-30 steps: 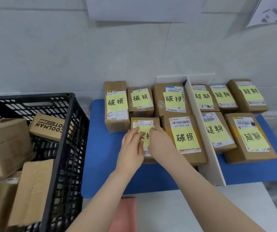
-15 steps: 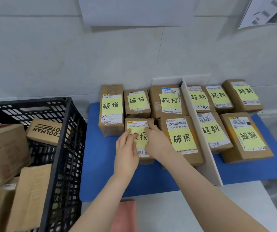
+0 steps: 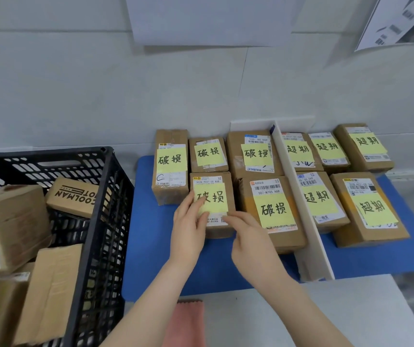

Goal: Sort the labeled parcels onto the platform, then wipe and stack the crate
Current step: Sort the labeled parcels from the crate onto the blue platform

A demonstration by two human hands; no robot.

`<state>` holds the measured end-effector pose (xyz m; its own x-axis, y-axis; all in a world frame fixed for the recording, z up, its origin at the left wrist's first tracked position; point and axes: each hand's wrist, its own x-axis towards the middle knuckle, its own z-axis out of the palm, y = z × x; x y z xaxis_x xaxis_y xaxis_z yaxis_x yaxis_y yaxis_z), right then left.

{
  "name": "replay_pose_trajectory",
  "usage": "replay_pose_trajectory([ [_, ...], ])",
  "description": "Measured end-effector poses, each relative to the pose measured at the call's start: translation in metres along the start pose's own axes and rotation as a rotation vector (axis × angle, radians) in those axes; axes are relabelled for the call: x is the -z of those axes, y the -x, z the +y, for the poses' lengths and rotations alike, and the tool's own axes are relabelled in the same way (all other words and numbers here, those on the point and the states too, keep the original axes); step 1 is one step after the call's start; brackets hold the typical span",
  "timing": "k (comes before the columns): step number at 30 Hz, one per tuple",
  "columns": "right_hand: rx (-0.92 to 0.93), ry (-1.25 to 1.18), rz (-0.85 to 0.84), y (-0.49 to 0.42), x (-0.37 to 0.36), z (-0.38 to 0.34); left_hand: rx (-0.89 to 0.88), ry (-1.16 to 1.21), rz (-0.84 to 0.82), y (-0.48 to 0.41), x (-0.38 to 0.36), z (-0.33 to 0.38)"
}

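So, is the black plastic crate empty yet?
No: several brown cardboard parcels lie inside the black plastic crate.

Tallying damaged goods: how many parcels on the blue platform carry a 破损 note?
5, all left of the white divider: back-left parcel, back-middle parcel, back-right parcel; front-left parcel, touched by left hand and right hand; front-right parcel beside the divider. None seems hidden.

Ten yellow-noted brown parcels (image 3: pixel 273 209) lie on the blue platform (image 3: pixel 151 249) beside the black crate (image 3: pixel 98 221).
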<state>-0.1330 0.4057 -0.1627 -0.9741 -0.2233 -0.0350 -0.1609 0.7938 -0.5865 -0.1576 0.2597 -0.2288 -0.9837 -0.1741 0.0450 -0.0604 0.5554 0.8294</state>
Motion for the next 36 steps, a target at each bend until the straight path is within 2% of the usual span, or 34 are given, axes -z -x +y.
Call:
replay_pose_trajectory([
  [3, -0.056, -0.029, 0.069, 0.021, -0.005, 0.013, 0.066, 0.022, 0.056, 0.025, 0.0, -0.004],
  [6, -0.073, -0.038, 0.066, 0.021, -0.012, 0.024, 0.1, 0.091, 0.037, 0.033, -0.003, -0.004],
  [15, -0.058, -0.148, 0.049, 0.012, -0.008, 0.035, 0.098, 0.052, -0.074, 0.018, 0.005, 0.003],
  [19, -0.049, -0.181, 0.042, 0.015, -0.005, 0.037, 0.103, 0.029, -0.043, 0.026, 0.01, 0.02],
  [22, -0.024, -0.175, 0.098, 0.021, -0.003, 0.034, 0.045, 0.042, -0.003, 0.049, 0.021, 0.039],
  [25, 0.05, -0.221, 0.147, 0.02, -0.006, 0.012, 0.001, 0.024, 0.088, 0.07, 0.048, 0.053],
  [30, 0.246, -0.306, 0.023, 0.0, -0.035, -0.062, -0.007, -0.048, 0.375, 0.091, 0.132, 0.043],
  [33, 0.338, -0.33, -0.021, 0.0, -0.064, -0.109, 0.085, -0.163, 0.42, 0.109, 0.185, 0.009],
  [36, 0.415, -0.315, -0.108, 0.011, -0.095, -0.149, 0.277, -0.223, 0.403, 0.13, 0.223, -0.041],
])
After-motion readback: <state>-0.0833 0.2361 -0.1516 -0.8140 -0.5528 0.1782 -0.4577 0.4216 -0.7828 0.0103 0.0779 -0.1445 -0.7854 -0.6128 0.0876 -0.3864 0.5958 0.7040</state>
